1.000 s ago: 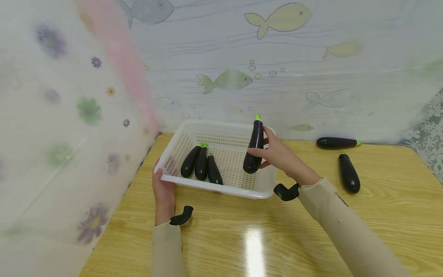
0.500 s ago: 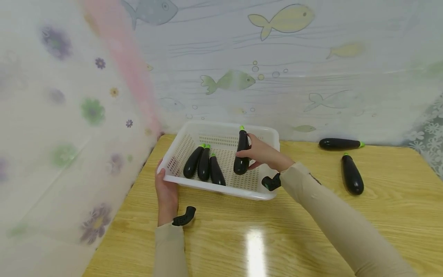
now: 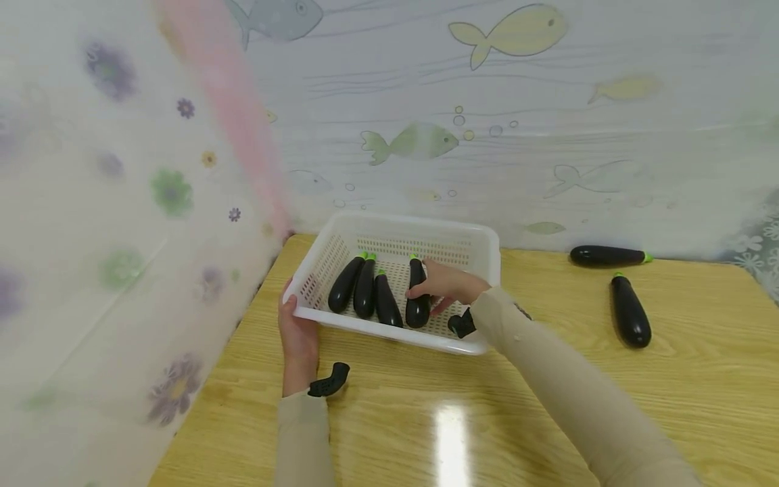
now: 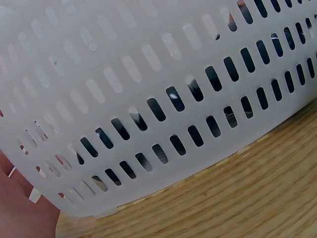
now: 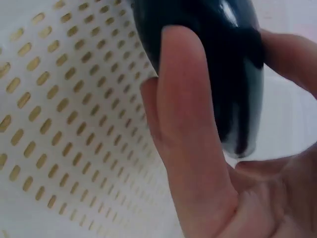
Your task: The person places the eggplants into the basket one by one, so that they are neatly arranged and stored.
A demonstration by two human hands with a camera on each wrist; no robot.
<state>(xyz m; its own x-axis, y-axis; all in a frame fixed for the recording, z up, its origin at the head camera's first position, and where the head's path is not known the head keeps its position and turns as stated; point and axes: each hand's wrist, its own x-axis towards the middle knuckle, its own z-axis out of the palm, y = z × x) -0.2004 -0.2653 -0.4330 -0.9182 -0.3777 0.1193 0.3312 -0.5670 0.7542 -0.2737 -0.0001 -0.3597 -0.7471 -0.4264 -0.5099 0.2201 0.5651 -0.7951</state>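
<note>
The left hand (image 3: 299, 338) grips the near left corner of a white perforated plastic basket (image 3: 444, 343). Inside it, the right hand (image 3: 450, 284) holds an eggplant (image 3: 417, 312) beside three others (image 3: 365, 291); farther right, two eggplants (image 3: 631, 314) lie on the wood-grain table (image 3: 700, 365).

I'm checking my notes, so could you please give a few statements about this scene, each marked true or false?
1. The right hand holds an eggplant inside the basket. True.
2. The basket is blue. False: it is white.
3. The left hand holds the basket's near-left corner. True.
4. The basket contains six eggplants. False: four, counting the held one.
5. Two eggplants lie on the table, right of the basket. True.
</note>
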